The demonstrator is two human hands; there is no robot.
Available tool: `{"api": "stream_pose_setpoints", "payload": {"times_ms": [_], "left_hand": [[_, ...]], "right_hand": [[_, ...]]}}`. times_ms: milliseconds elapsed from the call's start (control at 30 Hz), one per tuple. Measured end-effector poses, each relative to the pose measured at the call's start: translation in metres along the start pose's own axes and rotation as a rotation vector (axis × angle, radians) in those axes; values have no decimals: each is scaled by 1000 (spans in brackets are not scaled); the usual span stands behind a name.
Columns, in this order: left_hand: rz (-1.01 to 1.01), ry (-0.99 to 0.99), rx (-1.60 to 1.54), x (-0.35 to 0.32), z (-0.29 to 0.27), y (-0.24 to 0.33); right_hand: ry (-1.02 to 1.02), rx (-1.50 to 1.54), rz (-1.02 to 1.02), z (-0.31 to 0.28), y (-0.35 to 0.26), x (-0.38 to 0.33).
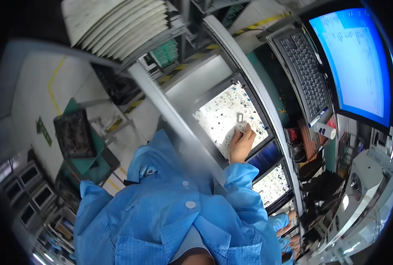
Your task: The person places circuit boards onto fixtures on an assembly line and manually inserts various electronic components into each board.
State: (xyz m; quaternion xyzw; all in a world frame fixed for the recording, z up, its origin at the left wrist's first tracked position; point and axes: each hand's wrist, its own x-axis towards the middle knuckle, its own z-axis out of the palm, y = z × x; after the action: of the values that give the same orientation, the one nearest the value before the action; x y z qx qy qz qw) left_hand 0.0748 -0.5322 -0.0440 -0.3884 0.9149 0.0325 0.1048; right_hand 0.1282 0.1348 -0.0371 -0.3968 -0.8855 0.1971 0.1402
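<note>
At frame centre, the right hand [242, 143] rests on the white circuit board [225, 117] near its lower-right edge, fingers together beside a small grey component [239, 117], open board upper-left

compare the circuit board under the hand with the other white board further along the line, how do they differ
The near circuit board looks larger in the picture and is brightly lit; the far circuit board looks smaller and dimmer. A hand rests on the near board's edge, fingers by a small grey part; nothing touches the far board. Both are white, dotted with small parts, and sit in dark frames on the same line.
</note>
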Motion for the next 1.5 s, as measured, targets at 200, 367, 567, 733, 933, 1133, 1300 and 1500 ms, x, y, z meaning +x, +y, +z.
{"api": "stream_pose_setpoints", "payload": {"times_ms": [200, 367, 567, 733, 933, 1133, 1300, 1500], "left_hand": [[-167, -182, 81, -117, -5, -121], [-368, -416, 32, -182, 15, -211], [-579, -399, -228, -101, 51, -270], [-1094, -16, -695, 121, 92, -403], [-1176, -98, -1083, 243, 108, -517], [-1206, 90, -1535, 274, 122, -527], [-1276, 134, -1746, 267, 108, -531], [-1030, 191, -1914, 260, 91, -522]], "right_hand": [[147, -156, -33, -33, 33, -21], [-88, 244, -193, -79, -39, -66], [-554, 315, -760, 2, -178, -144], [-1217, 316, -901, 138, -378, -293], [-2172, 142, -502, 299, -571, -530], [-2044, -10, -13, 414, -677, -756], [-2003, 506, 425, 455, -657, -831], [-2024, 463, 730, 433, -681, -817]]}}
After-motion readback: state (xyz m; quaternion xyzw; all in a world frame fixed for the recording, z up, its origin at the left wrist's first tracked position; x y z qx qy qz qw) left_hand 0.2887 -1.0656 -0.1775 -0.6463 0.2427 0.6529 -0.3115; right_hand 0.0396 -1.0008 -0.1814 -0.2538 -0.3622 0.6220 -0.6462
